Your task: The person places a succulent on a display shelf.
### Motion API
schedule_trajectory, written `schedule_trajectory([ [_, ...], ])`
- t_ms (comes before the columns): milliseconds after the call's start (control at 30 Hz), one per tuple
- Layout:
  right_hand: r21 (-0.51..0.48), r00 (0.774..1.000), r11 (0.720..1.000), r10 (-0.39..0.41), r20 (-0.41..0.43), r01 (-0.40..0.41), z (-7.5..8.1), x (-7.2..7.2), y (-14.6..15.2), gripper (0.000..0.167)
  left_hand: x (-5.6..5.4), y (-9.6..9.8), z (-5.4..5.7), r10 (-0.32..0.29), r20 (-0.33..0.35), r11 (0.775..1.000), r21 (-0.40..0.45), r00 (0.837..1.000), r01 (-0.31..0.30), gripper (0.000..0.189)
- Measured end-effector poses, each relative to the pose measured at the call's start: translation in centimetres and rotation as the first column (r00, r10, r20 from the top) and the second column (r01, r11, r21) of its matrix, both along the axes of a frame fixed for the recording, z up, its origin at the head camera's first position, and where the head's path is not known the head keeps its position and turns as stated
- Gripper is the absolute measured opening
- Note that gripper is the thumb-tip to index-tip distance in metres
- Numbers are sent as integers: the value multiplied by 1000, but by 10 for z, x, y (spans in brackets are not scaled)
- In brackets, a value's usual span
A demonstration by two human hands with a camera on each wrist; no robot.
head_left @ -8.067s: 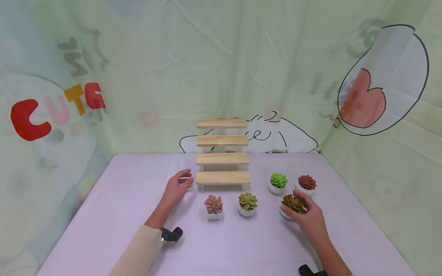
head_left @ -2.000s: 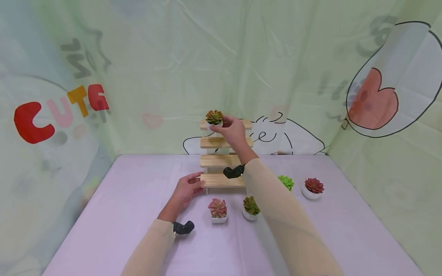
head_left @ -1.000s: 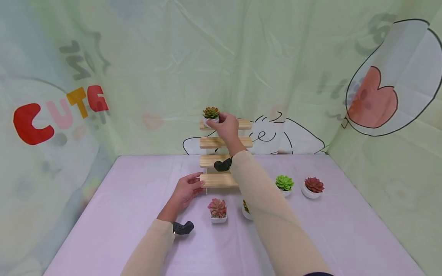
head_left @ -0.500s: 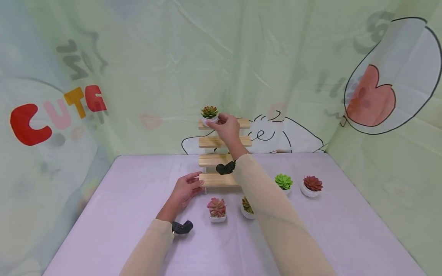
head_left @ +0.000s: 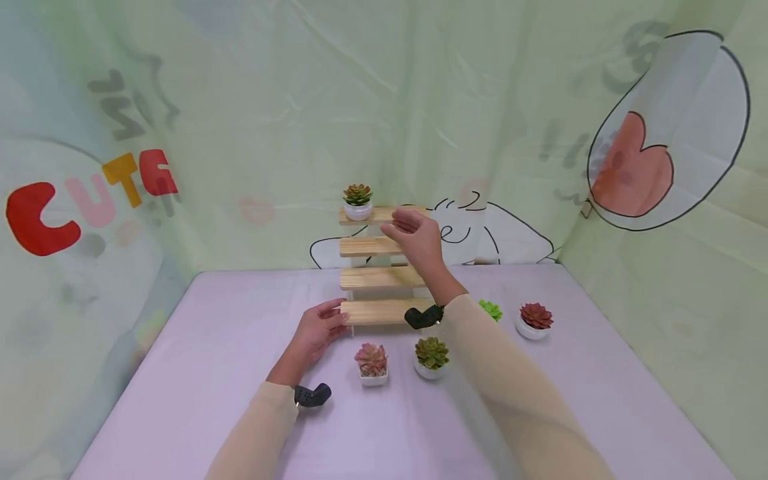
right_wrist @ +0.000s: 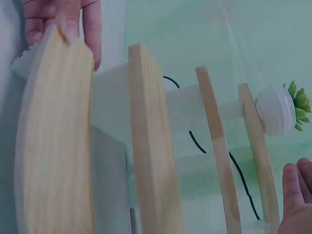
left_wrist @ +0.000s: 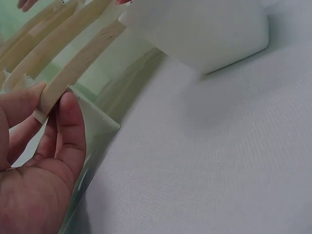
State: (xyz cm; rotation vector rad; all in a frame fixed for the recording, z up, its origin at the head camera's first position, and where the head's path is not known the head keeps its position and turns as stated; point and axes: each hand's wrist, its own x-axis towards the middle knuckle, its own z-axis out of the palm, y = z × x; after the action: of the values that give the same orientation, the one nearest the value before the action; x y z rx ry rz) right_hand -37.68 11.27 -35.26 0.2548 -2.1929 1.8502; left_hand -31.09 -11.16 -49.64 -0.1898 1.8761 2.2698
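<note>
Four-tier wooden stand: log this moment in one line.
left hand: pinches bottom shelf | right hand: empty | brown-green succulent: top shelf, left end

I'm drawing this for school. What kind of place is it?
Probably a curtained tabletop corner indoors: pale printed curtains hang behind and beside a lilac table, with a four-step wooden stand and small potted succulents.

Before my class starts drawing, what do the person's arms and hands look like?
The left hand and right hand wear no gloves. The left sleeve and right sleeve are long, plain and beige. A bent black gadget shows beside the left sleeve's end, another beside the right's.
</note>
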Motion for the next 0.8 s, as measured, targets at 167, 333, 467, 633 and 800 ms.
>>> schedule_trajectory([
  [167, 50, 1000, 999, 13, -16, -13, -6, 16, 23, 51, -1, 0, 3, 0, 0, 1000, -2, 1000, 0, 48],
  [333, 64, 1000, 998, 21, 3, -21, -19, 31, 49, 53, -2, 0, 2, 2, 2, 1000, 16, 1000, -2, 48],
  [467, 82, 1000, 997, -1, 16, -1, -31, 44, 67, 57, -2, 0, -1, -5, 10, 1000, 17, 1000, 5, 48],
  [633, 174, 998, 983, -68, 10, 65, -47, 61, 83, 55, 1, -1, -1, -3, 17, 1000, 7, 1000, 3, 49],
  [800, 221, 992, 967, -129, -4, 126, -68, 80, 98, 55, 2, 0, 1, -2, 22, 1000, 1, 1000, 2, 50],
])
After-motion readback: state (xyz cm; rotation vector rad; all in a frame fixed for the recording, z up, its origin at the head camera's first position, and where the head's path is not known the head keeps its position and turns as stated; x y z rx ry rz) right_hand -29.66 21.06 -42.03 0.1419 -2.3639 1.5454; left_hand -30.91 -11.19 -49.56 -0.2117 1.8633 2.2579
